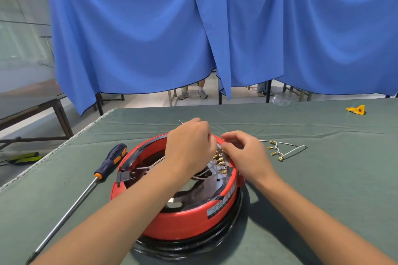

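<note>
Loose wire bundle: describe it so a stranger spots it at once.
On the green table cloth sits a red appliance base. Right of it, past the right hand, lies the loose wire bundle: white leads with brass terminals, lying outside the base, unlike the wiring inside it.

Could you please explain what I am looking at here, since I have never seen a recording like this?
There is no machine here: a person wears a camera on the head, and it looks down at their own bare hands. On a green-covered table stands a red round appliance, opened so that its wiring shows. The left hand seems to pinch a thin wire. The right hand curls its fingers at the brass terminals; what it pinches is hidden. A screwdriver lies to the left and a loose wire harness to the right.
</note>
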A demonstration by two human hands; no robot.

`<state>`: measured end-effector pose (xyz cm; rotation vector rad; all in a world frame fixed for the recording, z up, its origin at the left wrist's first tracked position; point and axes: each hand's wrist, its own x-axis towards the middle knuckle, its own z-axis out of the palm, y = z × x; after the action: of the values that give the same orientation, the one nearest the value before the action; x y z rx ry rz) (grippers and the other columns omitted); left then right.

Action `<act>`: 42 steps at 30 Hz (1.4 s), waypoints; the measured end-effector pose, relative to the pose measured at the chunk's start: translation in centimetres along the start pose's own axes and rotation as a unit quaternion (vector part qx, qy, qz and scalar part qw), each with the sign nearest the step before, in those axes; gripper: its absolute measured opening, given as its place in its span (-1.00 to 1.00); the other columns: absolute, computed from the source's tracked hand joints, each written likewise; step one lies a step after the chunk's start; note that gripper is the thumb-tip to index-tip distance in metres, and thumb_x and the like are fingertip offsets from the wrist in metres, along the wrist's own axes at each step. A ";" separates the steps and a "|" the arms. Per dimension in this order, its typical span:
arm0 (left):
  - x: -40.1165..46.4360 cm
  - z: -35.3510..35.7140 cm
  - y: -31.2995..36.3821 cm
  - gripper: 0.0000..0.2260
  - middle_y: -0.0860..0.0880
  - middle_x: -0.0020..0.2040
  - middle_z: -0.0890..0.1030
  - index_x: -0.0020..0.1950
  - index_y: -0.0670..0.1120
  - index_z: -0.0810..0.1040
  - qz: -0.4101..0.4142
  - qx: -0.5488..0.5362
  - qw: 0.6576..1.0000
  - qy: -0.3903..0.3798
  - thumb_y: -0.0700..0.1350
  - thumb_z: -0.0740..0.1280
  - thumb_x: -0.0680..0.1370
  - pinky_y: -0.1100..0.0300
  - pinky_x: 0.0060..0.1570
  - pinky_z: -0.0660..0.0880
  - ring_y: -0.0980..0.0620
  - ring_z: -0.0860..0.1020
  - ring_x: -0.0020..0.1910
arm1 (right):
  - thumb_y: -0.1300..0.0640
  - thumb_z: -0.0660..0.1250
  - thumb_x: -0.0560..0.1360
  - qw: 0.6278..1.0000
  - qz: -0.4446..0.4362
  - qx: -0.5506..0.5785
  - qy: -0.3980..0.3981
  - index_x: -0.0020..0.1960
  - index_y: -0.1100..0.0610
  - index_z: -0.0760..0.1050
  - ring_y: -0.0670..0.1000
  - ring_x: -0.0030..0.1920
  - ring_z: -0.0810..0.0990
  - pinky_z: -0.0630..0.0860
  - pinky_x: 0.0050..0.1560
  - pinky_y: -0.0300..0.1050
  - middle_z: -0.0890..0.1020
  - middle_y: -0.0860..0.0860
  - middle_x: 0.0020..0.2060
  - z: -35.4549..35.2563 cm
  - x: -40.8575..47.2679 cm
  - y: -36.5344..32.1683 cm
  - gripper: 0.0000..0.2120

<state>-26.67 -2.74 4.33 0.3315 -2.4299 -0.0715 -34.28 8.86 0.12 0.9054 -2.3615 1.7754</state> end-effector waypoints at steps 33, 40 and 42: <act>0.7 1.9 0.6 -0.77 0.13 0.09 0.60 0.08 0.03 0.61 0.058 -0.129 0.982 -0.126 -0.08 0.21 0.52 0.18 0.08 0.43 0.13 0.44 0.14 | 0.01 0.21 0.58 0.908 -0.068 -0.413 -0.014 0.21 0.08 0.45 0.06 0.22 0.39 0.29 0.18 -0.08 0.53 -0.01 0.14 -2.6 4.3 7.0 -0.75; 0.5 1.6 0.7 -0.72 0.13 0.16 0.60 0.16 0.04 0.60 0.046 -0.121 0.982 -0.136 -0.12 0.21 0.52 0.15 0.16 0.43 0.13 0.44 0.21 | 0.04 0.25 0.57 0.916 -0.041 -0.396 -0.047 0.00 0.07 0.53 0.02 0.15 0.44 0.36 0.05 -0.11 0.53 -0.02 0.01 -3.5 3.6 6.6 -0.87; 0.5 1.6 0.7 -0.72 0.14 0.15 0.59 0.15 0.05 0.60 0.043 -0.119 0.983 -0.135 -0.13 0.21 0.52 0.15 0.16 0.43 0.13 0.44 0.21 | 0.02 0.24 0.58 0.912 -0.046 -0.403 -0.052 0.01 0.07 0.50 0.01 0.15 0.44 0.37 0.05 -0.09 0.52 -0.03 0.03 -3.4 3.4 6.4 -0.86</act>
<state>-28.17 -2.21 3.51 0.1135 -2.6630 -0.3880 -41.17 11.59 -2.95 0.9359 -2.6644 0.5804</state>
